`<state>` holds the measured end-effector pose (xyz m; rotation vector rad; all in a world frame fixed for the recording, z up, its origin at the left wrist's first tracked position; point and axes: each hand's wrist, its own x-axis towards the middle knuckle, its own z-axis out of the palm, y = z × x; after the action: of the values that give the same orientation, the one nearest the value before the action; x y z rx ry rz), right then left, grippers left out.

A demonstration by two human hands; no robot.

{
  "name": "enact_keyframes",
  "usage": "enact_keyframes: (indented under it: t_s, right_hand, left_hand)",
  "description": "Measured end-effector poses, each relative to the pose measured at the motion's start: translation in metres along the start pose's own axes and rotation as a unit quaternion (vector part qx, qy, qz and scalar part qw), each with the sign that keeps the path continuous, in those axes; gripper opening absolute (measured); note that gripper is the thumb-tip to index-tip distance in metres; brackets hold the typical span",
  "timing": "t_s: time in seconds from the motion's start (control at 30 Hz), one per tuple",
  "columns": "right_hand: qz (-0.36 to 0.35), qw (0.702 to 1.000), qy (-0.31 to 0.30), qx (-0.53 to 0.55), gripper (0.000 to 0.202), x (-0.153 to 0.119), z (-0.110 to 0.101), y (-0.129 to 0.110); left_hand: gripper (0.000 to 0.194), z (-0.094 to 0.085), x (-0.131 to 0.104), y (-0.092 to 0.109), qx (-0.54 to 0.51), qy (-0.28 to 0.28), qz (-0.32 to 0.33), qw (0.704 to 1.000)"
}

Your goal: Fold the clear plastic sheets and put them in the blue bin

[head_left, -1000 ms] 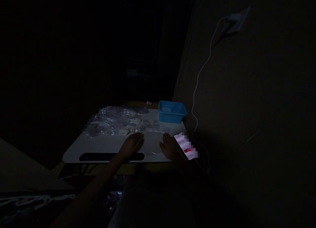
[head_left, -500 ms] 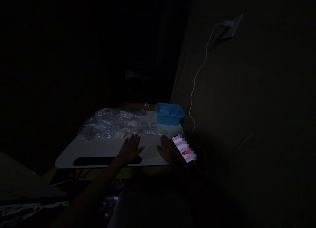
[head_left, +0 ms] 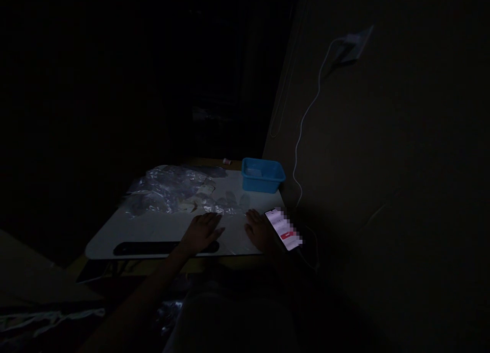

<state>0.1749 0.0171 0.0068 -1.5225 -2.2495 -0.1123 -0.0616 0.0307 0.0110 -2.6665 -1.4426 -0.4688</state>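
Note:
My left hand (head_left: 199,233) lies palm down near the front edge of a small white table (head_left: 115,233), its fingers stretched and the thumb pointing inward. To its right, my right hand (head_left: 258,231) also rests palm down with its fingers extended. Between and under the hands is a thin clear plastic sheet or bag (head_left: 234,235), barely visible in the dim light. Just beyond the fingertips, crinkled clear plastic (head_left: 224,208) catches some light. A lit phone (head_left: 281,225) sits close beside my right hand.
A heap of clear plastic bags (head_left: 164,187) covers the table's back left. At the back right stands a blue basket (head_left: 262,183), with a small pinkish item (head_left: 226,161) behind the table. A white cable (head_left: 302,126) runs down the wall from a socket (head_left: 354,44). The room is very dark.
Both hands remain flat but their fingers have shifted slightly, the left hand's turning more to the right. The plastic between them looks more wrinkled. The whole view has shifted slightly.

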Motion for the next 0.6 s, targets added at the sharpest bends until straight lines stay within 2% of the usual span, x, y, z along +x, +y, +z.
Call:
enact_keyframes:
  t_s: [0.13,0.27,0.47,0.6]
  right_hand:
    - [0.029,0.999,-0.017,0.004,0.037,0.0019,0.0001,-0.0014]
    - [0.046,0.999,-0.013,0.012,0.036,0.0021,-0.0027,-0.0014]
    - [-0.004,1.000,-0.014,0.016,0.037,-0.0002,-0.0072,-0.0033]
    - [-0.006,1.000,-0.022,0.015,0.033,-0.0002,-0.0036,-0.0015]
  left_hand:
    - [0.043,-0.0038,0.0017,0.0006,-0.018,0.040,-0.017,0.999]
    - [0.037,0.0016,0.0023,-0.0035,-0.002,0.039,-0.006,0.999]
    - [0.040,0.0049,0.0005,-0.0054,-0.016,0.033,0.038,0.999]
    - [0.041,-0.0017,0.0011,-0.0030,-0.049,0.046,0.017,0.998]
